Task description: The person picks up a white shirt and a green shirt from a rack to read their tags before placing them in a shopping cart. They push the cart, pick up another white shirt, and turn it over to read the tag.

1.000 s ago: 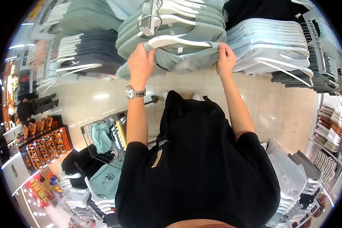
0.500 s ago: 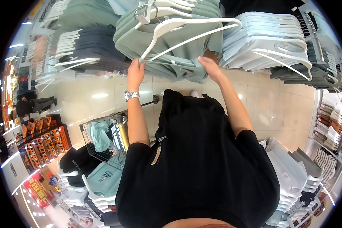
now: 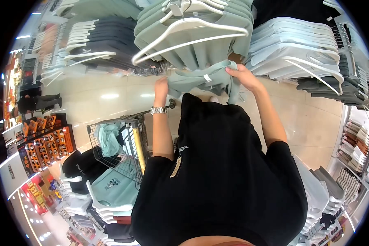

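A sage-green T-shirt (image 3: 192,83) is stretched between my two hands, its neckline and white label facing up. My left hand (image 3: 162,87), with a metal watch on the wrist, grips one side of it. On the other side, my right hand (image 3: 242,76) pinches the shirt near its collar, thumb on top. Just beyond, a bare white hanger (image 3: 192,29) hangs at the front of a rack of green T-shirts (image 3: 201,55). Neither hand touches the hanger.
Dark grey shirts (image 3: 106,37) hang left of the green ones, pale blue shirts (image 3: 293,35) to the right. A wire shopping cart (image 3: 115,160) holding light-green cloth (image 3: 109,139) stands at my left. Racks of clothes are behind me, and a person (image 3: 37,104) stands far left.
The green T-shirt has come off the white hanger and moved toward me in both hands. The hanger now hangs bare on the rack.
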`<move>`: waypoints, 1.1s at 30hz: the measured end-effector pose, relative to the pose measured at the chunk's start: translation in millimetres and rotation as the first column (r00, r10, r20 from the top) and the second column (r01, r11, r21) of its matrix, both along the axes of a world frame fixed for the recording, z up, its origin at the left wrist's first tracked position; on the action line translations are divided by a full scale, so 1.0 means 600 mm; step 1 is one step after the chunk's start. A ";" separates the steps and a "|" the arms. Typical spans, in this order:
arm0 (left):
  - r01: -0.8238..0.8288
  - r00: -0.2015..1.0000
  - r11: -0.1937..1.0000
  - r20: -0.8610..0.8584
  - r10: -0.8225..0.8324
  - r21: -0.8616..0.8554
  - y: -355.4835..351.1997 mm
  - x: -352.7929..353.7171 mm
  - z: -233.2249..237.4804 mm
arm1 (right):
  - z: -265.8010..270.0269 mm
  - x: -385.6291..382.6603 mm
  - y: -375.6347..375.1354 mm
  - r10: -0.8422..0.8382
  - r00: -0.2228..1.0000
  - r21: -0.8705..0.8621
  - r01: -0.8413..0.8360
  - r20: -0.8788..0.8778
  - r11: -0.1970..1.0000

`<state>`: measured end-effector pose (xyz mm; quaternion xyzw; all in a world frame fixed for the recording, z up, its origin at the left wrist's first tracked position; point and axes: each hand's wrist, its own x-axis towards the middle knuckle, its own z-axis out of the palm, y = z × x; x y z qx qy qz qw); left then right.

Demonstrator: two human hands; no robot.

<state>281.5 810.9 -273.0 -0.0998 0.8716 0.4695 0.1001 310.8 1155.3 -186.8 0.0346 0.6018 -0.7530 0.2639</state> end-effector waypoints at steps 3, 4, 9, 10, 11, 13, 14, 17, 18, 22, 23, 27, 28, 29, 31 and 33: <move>-0.142 0.988 0.817 0.123 0.088 0.559 0.057 0.028 0.056 | 0.034 0.008 -0.011 -0.051 0.999 -0.095 0.051 0.007 0.994; -0.142 0.988 0.815 0.127 0.084 0.562 0.077 0.034 0.077 | 0.038 0.011 -0.012 -0.086 0.996 -0.198 0.089 0.026 0.976; -0.063 0.964 0.658 0.216 -0.154 0.750 0.135 0.058 0.105 | 0.068 0.027 -0.017 -0.311 0.942 -0.430 0.336 0.129 0.838; -0.060 0.964 0.658 0.216 -0.158 0.751 0.140 0.058 0.114 | 0.074 0.029 -0.015 -0.381 0.908 -0.514 0.414 0.174 0.751; 0.349 0.839 0.686 0.113 -0.532 0.638 0.143 0.055 0.124 | 0.083 0.033 -0.009 -0.403 0.900 -0.606 0.417 0.168 0.678; 0.725 0.527 0.532 0.145 -0.837 0.437 0.167 0.052 0.171 | 0.101 0.038 0.005 -0.389 0.904 -0.658 0.402 0.175 0.637; 0.730 0.516 0.524 0.149 -0.843 0.438 0.180 0.050 0.197 | 0.107 0.042 0.010 -0.367 0.912 -0.707 0.382 0.184 0.595; 0.686 0.603 0.675 0.309 -0.736 0.272 0.199 0.053 0.219 | 0.115 0.049 0.012 -0.361 0.913 -0.681 0.388 0.191 0.621; 0.341 0.812 0.722 0.198 -0.549 0.601 0.202 0.061 0.204 | 0.118 0.050 0.014 -0.335 0.920 -0.654 0.381 0.201 0.653; -0.064 0.934 0.234 0.141 -0.327 0.970 0.219 0.036 0.198 | 0.142 0.050 0.019 -0.236 0.915 -0.736 0.403 0.326 0.544; 0.025 0.931 0.429 0.136 -0.340 0.903 0.228 0.032 0.198 | 0.137 0.048 0.024 -0.230 0.927 -0.766 0.373 0.295 0.523; 0.105 0.739 0.520 0.284 -0.611 0.847 0.220 0.034 0.131 | 0.159 0.042 0.030 -0.295 0.906 -0.788 0.413 0.304 0.457; 0.114 0.725 0.523 0.289 -0.625 0.845 0.229 0.036 0.159 | 0.154 0.038 0.033 -0.307 0.910 -0.784 0.401 0.279 0.474; 0.438 0.623 0.458 0.107 -0.775 0.774 0.235 0.040 0.190 | 0.150 0.035 0.037 -0.320 0.912 -0.780 0.390 0.255 0.490; 0.596 0.549 0.429 0.045 -0.835 0.678 0.258 0.050 0.239 | 0.154 0.035 0.035 -0.337 0.894 -0.800 0.423 0.294 0.426; 0.389 0.650 0.420 0.079 -0.756 0.820 0.249 0.049 0.232 | 0.148 0.034 0.040 -0.334 0.890 -0.828 0.425 0.309 0.366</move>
